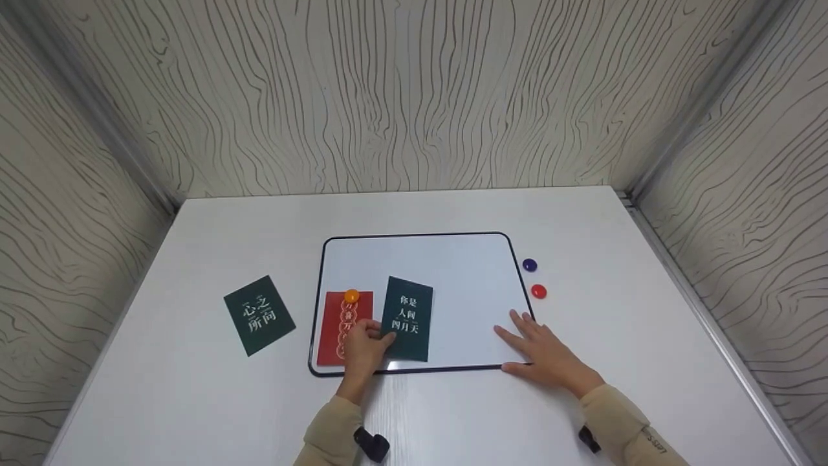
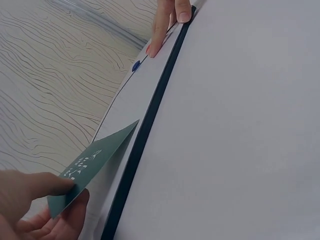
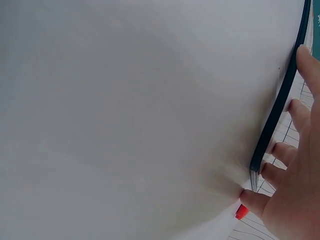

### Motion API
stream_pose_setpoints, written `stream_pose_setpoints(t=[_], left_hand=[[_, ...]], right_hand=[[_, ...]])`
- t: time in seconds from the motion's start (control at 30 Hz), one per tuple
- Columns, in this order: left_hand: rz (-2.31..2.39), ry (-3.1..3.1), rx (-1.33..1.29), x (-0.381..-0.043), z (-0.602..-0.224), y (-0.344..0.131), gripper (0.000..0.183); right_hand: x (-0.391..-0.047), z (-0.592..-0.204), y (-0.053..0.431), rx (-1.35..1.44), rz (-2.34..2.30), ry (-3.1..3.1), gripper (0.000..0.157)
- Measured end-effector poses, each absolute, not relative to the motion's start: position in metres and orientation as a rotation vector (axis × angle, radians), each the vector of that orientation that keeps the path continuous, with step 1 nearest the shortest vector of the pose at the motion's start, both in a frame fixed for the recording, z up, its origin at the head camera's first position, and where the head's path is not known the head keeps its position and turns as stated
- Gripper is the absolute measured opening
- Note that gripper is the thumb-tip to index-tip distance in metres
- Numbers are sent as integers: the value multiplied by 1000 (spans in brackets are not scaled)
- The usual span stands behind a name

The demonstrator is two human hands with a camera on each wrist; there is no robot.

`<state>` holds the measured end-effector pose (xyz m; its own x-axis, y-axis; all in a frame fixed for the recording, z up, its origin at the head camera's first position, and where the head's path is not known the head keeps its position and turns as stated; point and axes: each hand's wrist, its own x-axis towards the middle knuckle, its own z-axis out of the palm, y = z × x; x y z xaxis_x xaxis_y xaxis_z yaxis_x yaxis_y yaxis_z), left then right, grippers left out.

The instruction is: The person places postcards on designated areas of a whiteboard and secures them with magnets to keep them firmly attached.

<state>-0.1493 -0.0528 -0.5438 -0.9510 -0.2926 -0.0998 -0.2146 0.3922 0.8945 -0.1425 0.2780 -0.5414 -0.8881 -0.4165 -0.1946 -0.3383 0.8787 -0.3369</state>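
In the head view a dark green card (image 1: 406, 310) with white characters is over the whiteboard (image 1: 472, 278). My left hand (image 1: 364, 349) pinches its lower left edge between thumb and fingers; the left wrist view shows the card (image 2: 92, 165) tilted, its near side raised off the board. Just left of it lies a red card (image 1: 328, 330) with gold print, an orange round magnet (image 1: 351, 296) on its top edge and my left hand covering part of it. My right hand (image 1: 543, 353) rests spread at the board's lower right corner, fingers extended, touching the black rim (image 3: 280, 102).
Another dark green card (image 1: 260, 316) lies on the white table left of the board. A blue magnet (image 1: 530, 265) and a red magnet (image 1: 539, 291) sit beyond the board's right edge. Patterned walls (image 1: 388, 97) enclose the table at the back and sides.
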Motion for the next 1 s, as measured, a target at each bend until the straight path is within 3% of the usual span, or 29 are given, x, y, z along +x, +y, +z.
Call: stream_pose_setpoints(t=[1.0], left_hand=[[-1316,-2748,391,-147,-537,-47,22]], right_hand=[[-142,-541,276,-553,-442,2792,70]])
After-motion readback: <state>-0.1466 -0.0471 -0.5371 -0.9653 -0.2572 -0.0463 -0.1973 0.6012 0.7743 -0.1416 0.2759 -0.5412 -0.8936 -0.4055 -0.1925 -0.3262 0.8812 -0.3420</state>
